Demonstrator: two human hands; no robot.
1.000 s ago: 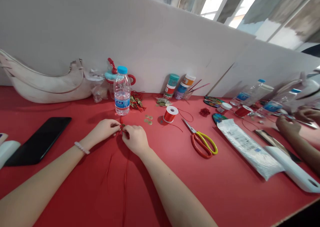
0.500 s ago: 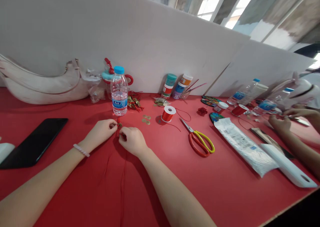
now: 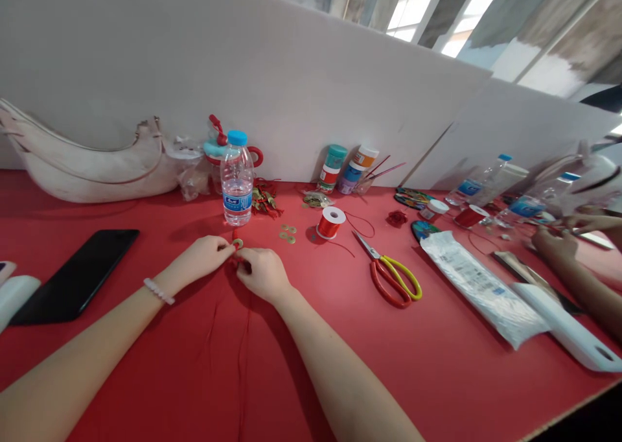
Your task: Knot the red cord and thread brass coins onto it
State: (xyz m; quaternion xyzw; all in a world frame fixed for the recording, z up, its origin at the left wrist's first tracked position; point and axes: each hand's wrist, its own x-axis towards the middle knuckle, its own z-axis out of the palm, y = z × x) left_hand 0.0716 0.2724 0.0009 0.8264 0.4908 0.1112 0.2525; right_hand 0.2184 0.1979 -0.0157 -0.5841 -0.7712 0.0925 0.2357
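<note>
My left hand (image 3: 205, 255) and my right hand (image 3: 263, 273) meet fingertip to fingertip on the red table (image 3: 437, 364), both pinched on a red cord (image 3: 241, 338) with a small brass coin (image 3: 238, 242) threaded at the top. The cord's loose strands trail toward me between my forearms. A white bead bracelet (image 3: 157, 290) circles my left wrist. A water bottle (image 3: 236, 186) stands just behind my hands.
Loose brass coins (image 3: 288, 233), a red thread spool (image 3: 331, 222) and red-and-yellow scissors (image 3: 391, 273) lie to the right. A black phone (image 3: 75, 273) lies at left. Paint jars (image 3: 345, 168) stand at the wall. Another person's hands (image 3: 558, 241) work at far right, beside a plastic packet (image 3: 481, 286).
My hands stay pinched together on the cord and coin, with only small shifts of the fingers. The other person's hands at right have moved slightly.
</note>
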